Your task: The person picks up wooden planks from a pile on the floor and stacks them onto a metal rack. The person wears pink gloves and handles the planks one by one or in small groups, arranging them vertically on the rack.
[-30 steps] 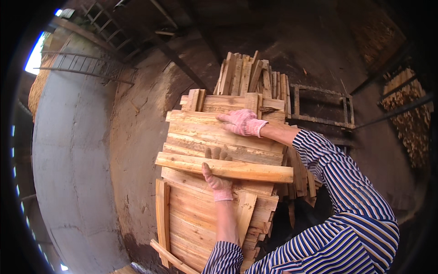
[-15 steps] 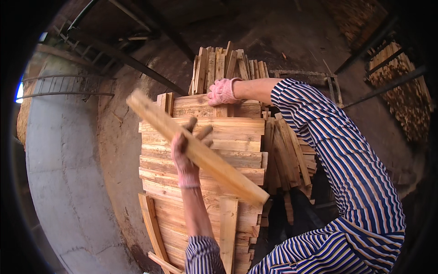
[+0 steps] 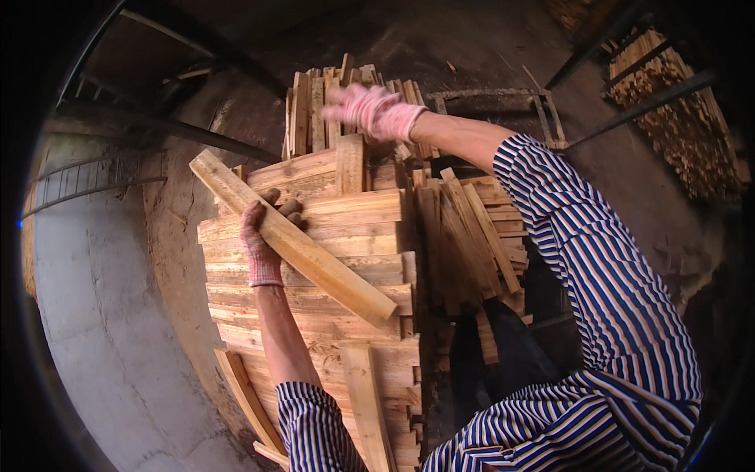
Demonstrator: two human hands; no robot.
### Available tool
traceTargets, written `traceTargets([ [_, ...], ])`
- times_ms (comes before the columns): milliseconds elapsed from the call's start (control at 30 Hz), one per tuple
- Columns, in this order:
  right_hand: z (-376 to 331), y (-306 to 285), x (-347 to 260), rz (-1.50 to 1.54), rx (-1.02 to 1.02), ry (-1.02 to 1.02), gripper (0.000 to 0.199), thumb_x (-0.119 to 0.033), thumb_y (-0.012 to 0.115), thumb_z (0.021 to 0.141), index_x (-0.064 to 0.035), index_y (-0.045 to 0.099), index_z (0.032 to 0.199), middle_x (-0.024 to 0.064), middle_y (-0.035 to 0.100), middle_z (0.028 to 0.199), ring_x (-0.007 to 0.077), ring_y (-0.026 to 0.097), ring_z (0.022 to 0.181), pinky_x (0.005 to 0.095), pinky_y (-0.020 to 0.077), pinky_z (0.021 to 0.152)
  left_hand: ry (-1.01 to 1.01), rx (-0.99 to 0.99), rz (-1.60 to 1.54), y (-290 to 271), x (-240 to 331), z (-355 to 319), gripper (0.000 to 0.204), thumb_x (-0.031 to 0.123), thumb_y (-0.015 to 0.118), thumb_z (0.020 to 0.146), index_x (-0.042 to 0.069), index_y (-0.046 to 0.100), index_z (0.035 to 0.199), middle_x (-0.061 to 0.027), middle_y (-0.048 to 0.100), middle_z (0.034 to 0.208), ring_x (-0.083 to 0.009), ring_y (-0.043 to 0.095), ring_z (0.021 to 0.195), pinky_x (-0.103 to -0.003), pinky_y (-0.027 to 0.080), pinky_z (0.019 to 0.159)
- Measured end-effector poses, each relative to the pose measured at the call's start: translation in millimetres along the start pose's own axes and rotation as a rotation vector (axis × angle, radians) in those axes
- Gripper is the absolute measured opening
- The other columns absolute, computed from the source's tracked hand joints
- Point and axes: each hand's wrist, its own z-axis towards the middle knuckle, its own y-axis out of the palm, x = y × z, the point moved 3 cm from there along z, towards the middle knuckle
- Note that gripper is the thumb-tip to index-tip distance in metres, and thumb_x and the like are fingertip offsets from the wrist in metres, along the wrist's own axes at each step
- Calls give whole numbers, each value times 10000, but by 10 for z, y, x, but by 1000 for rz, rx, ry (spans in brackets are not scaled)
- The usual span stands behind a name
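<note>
My left hand, in a pink glove with dark fingers, grips a wooden board held slantwise above a stack of boards. Over the far end of that stack, my right hand, in a pink glove, is raised with its fingers stretched out and blurred; nothing shows in it. A short wooden piece lies crosswise on the far boards just below it. Another board rests lengthwise on the near part of the stack.
Beyond the stack stands a bundle of upright boards. More loose boards lean at the right, beside my legs. A concrete ledge runs along the left, and a metal frame sits at the far right near another wood pile.
My right hand has lifted off the short wooden piece at the far end and opened. My left hand still holds the board. The whole view has shifted, so the stack appears farther left.
</note>
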Motion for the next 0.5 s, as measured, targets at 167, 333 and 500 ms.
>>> traceTargets([
  [167, -1058, -88, -98, 130, 436, 94, 608, -280, 698, 930, -70, 462, 1449, 186, 547, 1400, 313, 548, 1278, 354, 505, 1050, 209, 145, 193, -53, 168, -300, 551, 433, 593, 964, -22, 553, 1272, -170, 636, 1097, -281, 626, 811, -429, 556, 759],
  [333, -2404, 125, -296, 1349, -276, 19, 913, -458, 717, 904, -34, 251, 1566, 225, 386, 1528, 287, 479, 1303, 362, 460, 1070, 222, 178, 460, 1652, -983, -488, 797, 591, 535, 988, 17, 344, 1507, -161, 536, 1330, -250, 606, 1115, -377, 557, 940],
  [500, -3536, 560, 460, 429, 141, 219, 1135, -457, 862, 758, -59, 206, 1594, 213, 363, 1562, 297, 414, 1333, 390, 384, 1091, 142, 160, 835, 2082, -2370, -175, 538, 405, 492, 1061, 63, 397, 1465, -197, 588, 1324, -227, 658, 1061, -338, 553, 854],
])
